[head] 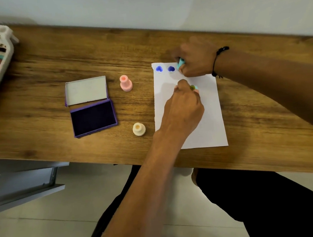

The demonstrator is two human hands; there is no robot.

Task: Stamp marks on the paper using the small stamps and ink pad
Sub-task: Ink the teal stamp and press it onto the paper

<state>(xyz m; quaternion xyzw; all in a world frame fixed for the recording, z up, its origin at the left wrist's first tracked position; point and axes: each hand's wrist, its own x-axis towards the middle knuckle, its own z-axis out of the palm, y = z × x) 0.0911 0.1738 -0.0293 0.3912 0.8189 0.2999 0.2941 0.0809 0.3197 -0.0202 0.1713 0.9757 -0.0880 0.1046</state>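
A white sheet of paper (206, 126) lies on the wooden table (55, 57) with two blue heart marks (164, 68) along its top edge. My right hand (197, 60) grips a light blue stamp (181, 63) and holds it down at the paper's top, right of the hearts. My left hand (183, 107) rests over the middle of the paper and pinches a small green-topped stamp (194, 87). The open purple ink pad (93, 118) lies to the left with its lid (86, 90) folded back. A pink stamp (125, 83) and a cream stamp (138, 128) stand between pad and paper.
A white plastic basket (3, 55) with stationery sits at the table's far left edge. A grey drawer unit (27, 184) stands below the table on the left. My legs in dark trousers (259, 203) are under the near edge.
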